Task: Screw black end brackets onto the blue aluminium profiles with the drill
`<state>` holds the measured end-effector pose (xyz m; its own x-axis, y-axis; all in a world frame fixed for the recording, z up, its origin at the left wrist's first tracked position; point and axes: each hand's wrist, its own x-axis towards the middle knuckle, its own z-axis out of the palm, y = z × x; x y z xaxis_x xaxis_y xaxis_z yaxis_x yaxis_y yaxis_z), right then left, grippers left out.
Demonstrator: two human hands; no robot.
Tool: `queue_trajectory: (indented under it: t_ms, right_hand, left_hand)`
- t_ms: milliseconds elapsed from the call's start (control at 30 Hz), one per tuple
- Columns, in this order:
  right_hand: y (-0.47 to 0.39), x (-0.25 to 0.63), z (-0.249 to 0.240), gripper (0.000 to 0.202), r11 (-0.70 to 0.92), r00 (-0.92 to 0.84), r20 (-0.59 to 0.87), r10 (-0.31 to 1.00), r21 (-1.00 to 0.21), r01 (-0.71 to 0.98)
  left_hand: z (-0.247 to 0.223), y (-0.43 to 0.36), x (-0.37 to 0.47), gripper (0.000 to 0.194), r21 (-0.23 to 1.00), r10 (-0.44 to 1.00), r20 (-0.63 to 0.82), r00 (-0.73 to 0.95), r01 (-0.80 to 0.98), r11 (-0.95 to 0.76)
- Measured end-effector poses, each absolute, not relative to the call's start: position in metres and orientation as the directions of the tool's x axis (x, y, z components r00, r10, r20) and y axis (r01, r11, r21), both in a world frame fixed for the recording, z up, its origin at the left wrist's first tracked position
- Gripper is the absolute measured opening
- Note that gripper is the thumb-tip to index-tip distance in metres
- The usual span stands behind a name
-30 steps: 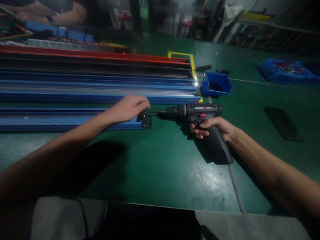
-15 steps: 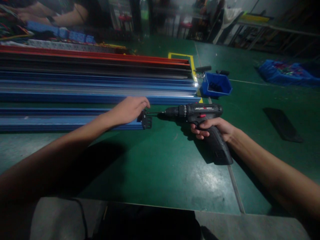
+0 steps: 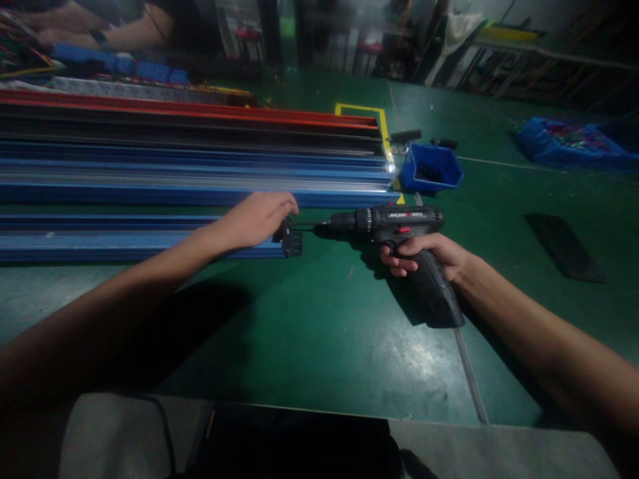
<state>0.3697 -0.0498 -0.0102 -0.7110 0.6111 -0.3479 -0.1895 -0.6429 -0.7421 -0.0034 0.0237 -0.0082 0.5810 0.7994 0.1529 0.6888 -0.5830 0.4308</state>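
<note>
Across the green desk [image 3: 324, 346], a blue rail [image 3: 100, 243] lay with a black end cap [image 3: 293, 243] at its tip! The left hand [image 3: 259, 218] curled over that end, its grip hidden; the right hand [image 3: 444, 251] gripped the cordless drill [image 3: 412, 215]. Steady bracing and a straight, level bit [image 3: 309, 226] looked key. Stacked rails [image 3: 319, 199] crowded behind, the blue bin [image 3: 433, 184] beyond the drill.

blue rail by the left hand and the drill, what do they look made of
The blue rail looks like coated metal, probably aluminium: straight ridges and a soft sheen. The drill seems mostly black plastic with a dull finish, going by its moulded housing; the picture leaves any rubber grip open.
</note>
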Motion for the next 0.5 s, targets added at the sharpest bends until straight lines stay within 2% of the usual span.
queue_trajectory:
  t_ms: [500]
  right_hand:
    - [-0.0506, 0.3688, -0.0098, 0.024, -0.642, -0.727, -0.329, 0.603, -0.740, -0.198]
  left_hand:
    - [-0.0035, 0.0207, -0.0007, 0.042, 0.436, 0.802, 0.147, 0.579, 0.690, -0.578]
